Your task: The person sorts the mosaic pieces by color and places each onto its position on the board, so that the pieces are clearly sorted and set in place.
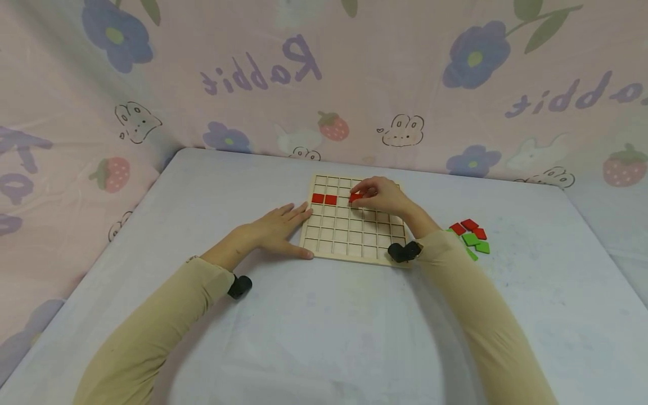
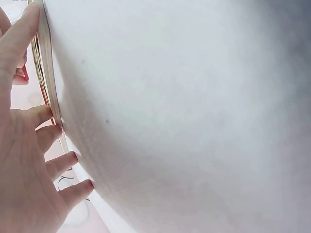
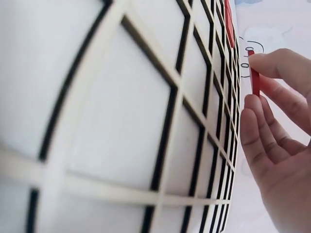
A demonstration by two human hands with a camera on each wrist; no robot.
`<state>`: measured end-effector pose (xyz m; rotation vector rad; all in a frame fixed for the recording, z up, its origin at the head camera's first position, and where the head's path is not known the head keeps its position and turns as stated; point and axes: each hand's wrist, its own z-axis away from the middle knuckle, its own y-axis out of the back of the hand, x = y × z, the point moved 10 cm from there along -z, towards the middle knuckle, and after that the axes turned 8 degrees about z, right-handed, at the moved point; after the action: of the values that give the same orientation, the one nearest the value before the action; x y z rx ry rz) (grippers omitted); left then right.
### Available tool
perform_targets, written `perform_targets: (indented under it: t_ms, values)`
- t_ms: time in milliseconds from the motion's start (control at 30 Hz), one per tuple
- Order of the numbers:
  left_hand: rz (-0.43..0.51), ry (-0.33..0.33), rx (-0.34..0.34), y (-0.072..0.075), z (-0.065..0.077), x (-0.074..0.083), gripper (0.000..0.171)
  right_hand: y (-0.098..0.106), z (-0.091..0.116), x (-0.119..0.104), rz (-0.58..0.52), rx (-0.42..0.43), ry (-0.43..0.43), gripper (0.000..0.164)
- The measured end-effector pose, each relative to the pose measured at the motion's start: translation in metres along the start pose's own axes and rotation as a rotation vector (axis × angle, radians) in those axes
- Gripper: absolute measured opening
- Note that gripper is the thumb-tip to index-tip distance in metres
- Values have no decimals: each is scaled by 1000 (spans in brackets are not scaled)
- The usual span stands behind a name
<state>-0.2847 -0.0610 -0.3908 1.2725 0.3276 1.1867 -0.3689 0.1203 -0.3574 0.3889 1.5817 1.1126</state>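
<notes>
A square wooden grid board (image 1: 340, 236) lies on the table, with two red square tiles (image 1: 324, 199) side by side in its third row from the back. My right hand (image 1: 382, 197) pinches another red tile (image 3: 255, 75) between thumb and fingers, over the same row and a little right of those two. In the right wrist view that tile stands on edge, close over the grid. My left hand (image 1: 280, 228) rests at the board's left side with fingers spread, fingertips against the edge and the thumb at the near left corner.
Right of the board lies a loose pile of red tiles (image 1: 469, 224) and green tiles (image 1: 471, 239), beside my right forearm. A patterned cloth (image 1: 354, 95) hangs behind the white table (image 1: 314, 320). Dark wrist cameras (image 1: 240, 287) sit at both cuffs.
</notes>
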Motion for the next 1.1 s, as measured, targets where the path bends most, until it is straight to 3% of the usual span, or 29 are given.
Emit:
perform_targets:
  t_ms: [800,1100]
  values:
    - [2,7,-2,1,0,0,105,-13,-11,-2,73,-32,-22,32]
    - [-6,3,0,1,-2,-2,105,-14,-11,-5,46,-39,-47,34]
